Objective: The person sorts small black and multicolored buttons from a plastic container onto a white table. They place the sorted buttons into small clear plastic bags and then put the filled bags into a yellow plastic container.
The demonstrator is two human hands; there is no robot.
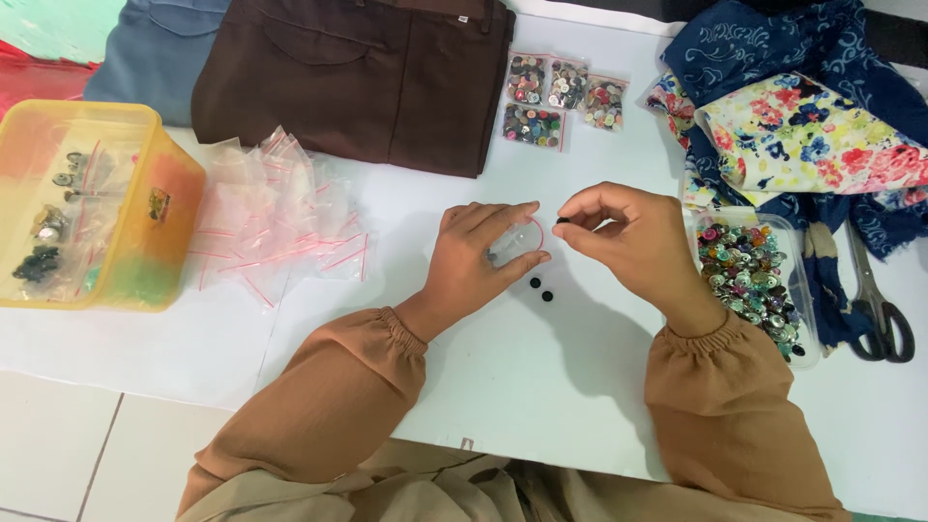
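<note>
My left hand point(476, 256) holds a small clear zip bag point(515, 242) with a red strip, its mouth turned toward my right hand. My right hand point(628, 237) pinches a small black button point(563, 220) between thumb and forefinger, right at the bag's mouth. Two more black buttons point(540, 289) lie on the white table point(541, 377) just below my left hand.
A clear tray of mixed coloured buttons point(754, 275) stands right of my right hand. Scissors point(875, 300) lie at the far right beside floral fabrics point(802, 126). Empty zip bags point(271, 217), a yellow plastic box point(87, 208), filled button bags point(561, 97) and brown trousers point(358, 77) lie beyond.
</note>
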